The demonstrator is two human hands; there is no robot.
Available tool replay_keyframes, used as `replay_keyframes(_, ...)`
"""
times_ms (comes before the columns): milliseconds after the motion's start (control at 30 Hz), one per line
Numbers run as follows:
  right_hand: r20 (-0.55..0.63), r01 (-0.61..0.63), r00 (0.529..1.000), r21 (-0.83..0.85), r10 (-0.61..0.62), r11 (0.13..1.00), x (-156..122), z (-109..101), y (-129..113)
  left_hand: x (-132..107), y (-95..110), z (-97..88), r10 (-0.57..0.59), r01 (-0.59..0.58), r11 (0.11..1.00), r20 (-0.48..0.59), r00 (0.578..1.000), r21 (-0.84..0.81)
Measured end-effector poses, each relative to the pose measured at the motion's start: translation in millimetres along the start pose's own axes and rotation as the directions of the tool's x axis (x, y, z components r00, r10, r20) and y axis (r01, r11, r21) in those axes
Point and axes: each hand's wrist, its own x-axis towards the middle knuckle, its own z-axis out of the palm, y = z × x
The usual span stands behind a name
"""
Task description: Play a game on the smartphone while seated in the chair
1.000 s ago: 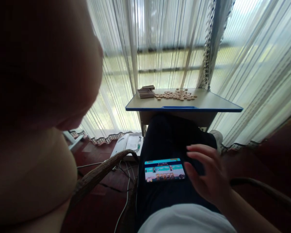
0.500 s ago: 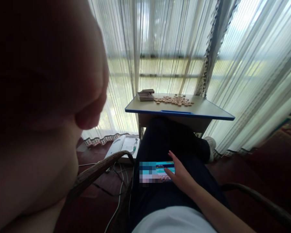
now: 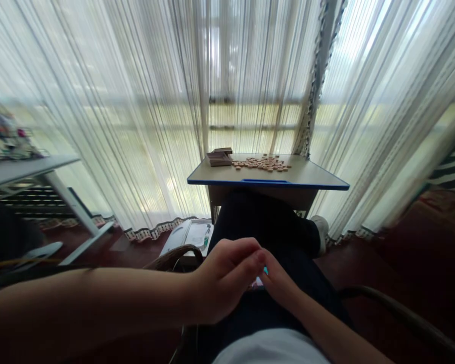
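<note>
Nearest, white shirt [image 3: 271, 346]: below your fingers, at the bottom edge of the view.
Left hand [image 3: 225, 278]: fingers curled narrow, their tips meeting your other hand; whether they also grip something underneath, you cannot tell.
Right hand [image 3: 278, 283]: angled in from the lower right, its fingers largely covered by your left ones; whether they are spread or holding, you cannot tell.
Phone [image 3: 257, 283]: under and between your fingers, above your lap; just slivers of its lit screen show, so its edges stay hidden.
Step in hand: you seem to be handling the phone, both hands meeting over it.
Next move: any tap or lift would likely call for you to part your fingers and bare the screen.
Dark trousers [image 3: 256, 217]: below your fingers and stretching away beyond them.
Wooden armrest [image 3: 182, 249]: just beyond your left fingers, to their left.
White box [image 3: 174, 237]: farther past that, on the floor.
Table [image 3: 307, 174]: well beyond your fingertips, bearing a brown box [image 3: 220, 158] and, right beside it, scattered wooden discs [image 3: 265, 164].
Curtain [image 3: 147, 116]: farthest from your fingers, behind the table.
</note>
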Motion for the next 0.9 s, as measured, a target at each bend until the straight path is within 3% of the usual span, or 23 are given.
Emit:
replay_keyframes(33, 0.012, -0.009, 1.000, -0.011, 0.009, 1.000, -0.2, -0.5, -0.5, 2.1, -18.7, -3.7, -0.028, 0.012, 0.963, 0.057, 0.998, 0.268)
replay_keyframes(100, 0.028, -0.033, 0.999, -0.038, 0.035, 0.999, -1.3, -1.9, -2.2, 0.9, -57.1, -15.5, -0.131, 0.073, 0.749, 0.039, 0.991, 0.659)
replay_keyframes(167, 0.035, -0.058, 0.998, -0.068, 0.060, 0.996, -3.7, -4.1, -5.2, -4.6, -91.0, -28.7, -0.177, 0.014, 0.573, 0.107, 0.978, 0.819)
replay_keyframes(200, 0.038, -0.068, 0.997, -0.084, 0.072, 0.994, -5.3, -5.4, -7.2, -7.6, -104.5, -34.3, -0.254, 0.019, 0.494, 0.123, 0.959, 0.869)
replay_keyframes(267, 0.040, -0.090, 0.995, -0.119, 0.096, 0.989, -8.8, -7.8, -12.0, -11.4, -122.9, -41.5, -0.426, 0.125, 0.398, 0.063, 0.903, 0.909)
replay_keyframes(367, 0.033, -0.124, 0.991, -0.172, 0.132, 0.977, -13.3, -9.4, -18.7, -10.8, -132.9, -43.2, -0.563, 0.231, 0.383, 0.028, 0.826, 0.895)
replay_keyframes(433, 0.035, -0.132, 0.989, -0.200, 0.141, 0.971, -14.5, -8.7, -21.2, -8.6, -133.6, -40.7, -0.564, 0.194, 0.394, 0.070, 0.823, 0.898)
replay_keyframes(633, 0.003, -0.102, 0.994, -0.226, 0.106, 0.969, -10.1, -5.6, -17.2, -6.9, -135.4, -32.6, -0.435, -0.031, 0.351, 0.192, 0.880, 0.936)
replay_keyframes(900, -0.136, -0.092, 0.988, -0.193, 0.066, 0.977, -3.0, -10.1, -7.8, 2.1, -148.5, -34.4, -0.292, -0.022, 0.430, 0.162, 0.942, 0.903)
